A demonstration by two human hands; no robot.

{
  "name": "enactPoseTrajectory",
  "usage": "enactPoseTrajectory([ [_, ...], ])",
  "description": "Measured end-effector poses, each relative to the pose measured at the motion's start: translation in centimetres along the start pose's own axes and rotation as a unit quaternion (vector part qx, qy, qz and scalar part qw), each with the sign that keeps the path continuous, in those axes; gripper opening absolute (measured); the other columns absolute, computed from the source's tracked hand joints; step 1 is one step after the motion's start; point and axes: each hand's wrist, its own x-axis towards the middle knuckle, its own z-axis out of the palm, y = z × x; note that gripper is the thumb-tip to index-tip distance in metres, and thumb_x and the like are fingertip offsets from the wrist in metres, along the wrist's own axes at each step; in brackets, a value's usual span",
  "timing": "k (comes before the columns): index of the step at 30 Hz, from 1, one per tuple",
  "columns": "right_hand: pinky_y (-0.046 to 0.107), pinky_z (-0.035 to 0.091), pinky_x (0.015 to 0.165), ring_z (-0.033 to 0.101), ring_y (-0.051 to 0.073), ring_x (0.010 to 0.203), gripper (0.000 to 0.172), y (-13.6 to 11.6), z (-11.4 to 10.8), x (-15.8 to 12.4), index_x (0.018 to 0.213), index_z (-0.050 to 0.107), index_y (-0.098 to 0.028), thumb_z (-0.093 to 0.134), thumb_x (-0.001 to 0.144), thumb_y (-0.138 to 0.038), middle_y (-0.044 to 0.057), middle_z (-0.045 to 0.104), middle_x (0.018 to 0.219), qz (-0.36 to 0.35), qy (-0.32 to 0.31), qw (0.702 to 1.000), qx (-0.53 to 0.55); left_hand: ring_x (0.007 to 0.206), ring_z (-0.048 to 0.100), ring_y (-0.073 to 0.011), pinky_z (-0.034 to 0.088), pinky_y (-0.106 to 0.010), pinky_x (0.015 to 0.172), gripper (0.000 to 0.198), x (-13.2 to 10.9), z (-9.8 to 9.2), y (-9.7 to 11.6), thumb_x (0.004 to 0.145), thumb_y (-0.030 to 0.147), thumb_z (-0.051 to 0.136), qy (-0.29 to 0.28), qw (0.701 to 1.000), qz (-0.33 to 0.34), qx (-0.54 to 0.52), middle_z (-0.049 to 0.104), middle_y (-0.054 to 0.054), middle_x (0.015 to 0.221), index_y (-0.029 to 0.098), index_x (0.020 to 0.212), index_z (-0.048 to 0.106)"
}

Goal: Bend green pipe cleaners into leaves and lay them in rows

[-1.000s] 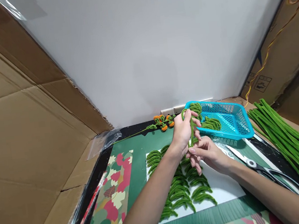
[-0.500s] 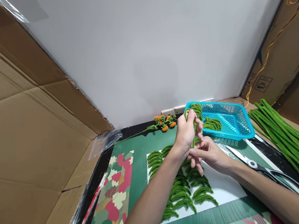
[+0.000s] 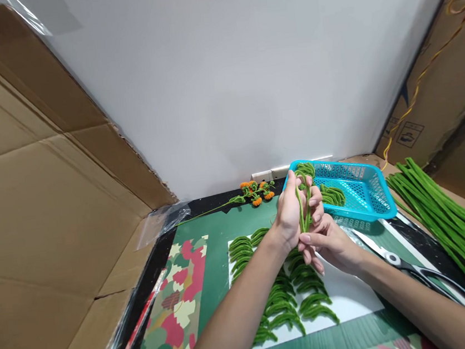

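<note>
A looped green fuzzy stem (image 3: 301,208) runs upright between my hands. My left hand (image 3: 291,210) holds its upper part, palm turned inward with the fingers curled around it. My right hand (image 3: 328,242) pinches the lower end between thumb and finger, close to the left wrist. Below them, rows of short curved green pieces (image 3: 279,298) lie on a white sheet (image 3: 351,295). Behind the hands stands a blue basket (image 3: 379,191) with bundles of green pieces (image 3: 332,195) in its left part.
Scissors (image 3: 411,266) lie right of the sheet, near a bunch of long green stems (image 3: 451,217). An orange flower stem (image 3: 255,193) lies at the back. Cardboard (image 3: 31,220) stands at left, and patterned paper (image 3: 176,310) lies on the green mat (image 3: 213,227).
My left hand has turned and opened its palm somewhat, so more of the green loop shows. The right hand has shifted slightly and still pinches the lower end.
</note>
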Motion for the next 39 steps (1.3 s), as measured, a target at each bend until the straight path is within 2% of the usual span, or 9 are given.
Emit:
enactPoseTrajectory([
  [6, 0.019, 0.050, 0.035, 0.063, 0.014, 0.035, 0.028, -0.2, 0.0, 0.0, 0.075, 0.083, -0.010, 0.084, 0.087, -0.036, 0.009, 0.076, 0.060, 0.010, -0.025, 1.000, 0.004, 0.037, 0.033, -0.0075, 0.027, -0.018, 0.033, 0.037, -0.1, -0.3, 0.3, 0.103, 0.056, 0.053, -0.024, 0.998, -0.010, -0.063, 0.036, 0.009, 0.061, 0.023, 0.090, 0.043],
  [16, 0.020, 0.050, 0.036, 0.064, 0.014, 0.037, 0.028, -0.3, -0.5, -0.2, 0.075, 0.084, -0.013, 0.083, 0.087, -0.037, 0.008, 0.076, 0.061, 0.042, -0.060, 0.997, -0.012, 0.037, 0.032, -0.0076, 0.028, -0.018, 0.032, 0.026, -0.4, -0.1, 0.8, 0.108, 0.039, 0.043, -0.021, 0.996, -0.038, -0.075, 0.036, 0.008, 0.064, 0.022, 0.089, 0.043],
  [23, 0.020, 0.049, 0.036, 0.064, 0.014, 0.036, 0.029, -0.3, -0.4, -0.3, 0.075, 0.084, -0.013, 0.083, 0.088, -0.039, 0.008, 0.076, 0.061, 0.045, -0.062, 0.997, -0.022, 0.037, 0.028, -0.0060, 0.024, -0.015, 0.030, 0.027, -0.6, 0.2, 1.1, 0.104, 0.041, 0.052, -0.023, 0.996, -0.040, -0.073, 0.034, 0.008, 0.064, 0.023, 0.087, 0.042],
  [32, 0.021, 0.048, 0.036, 0.064, 0.015, 0.038, 0.030, 0.3, -0.7, -0.1, 0.074, 0.083, -0.012, 0.082, 0.088, -0.039, 0.009, 0.076, 0.061, 0.031, -0.048, 0.997, -0.049, 0.037, 0.028, -0.0061, 0.023, -0.014, 0.030, 0.024, -0.6, 0.1, 1.5, 0.107, 0.037, 0.041, -0.014, 0.996, -0.072, -0.046, 0.036, 0.008, 0.064, 0.022, 0.088, 0.044],
  [39, 0.021, 0.047, 0.038, 0.064, 0.015, 0.039, 0.035, 0.3, -0.8, -0.1, 0.075, 0.082, -0.013, 0.082, 0.088, -0.046, 0.008, 0.076, 0.062, 0.030, -0.031, 0.995, -0.090, 0.037, 0.029, -0.0063, 0.021, -0.015, 0.030, 0.022, -0.6, 0.1, 1.6, 0.104, 0.037, 0.048, -0.020, 0.997, -0.072, -0.038, 0.037, 0.007, 0.065, 0.022, 0.088, 0.044],
])
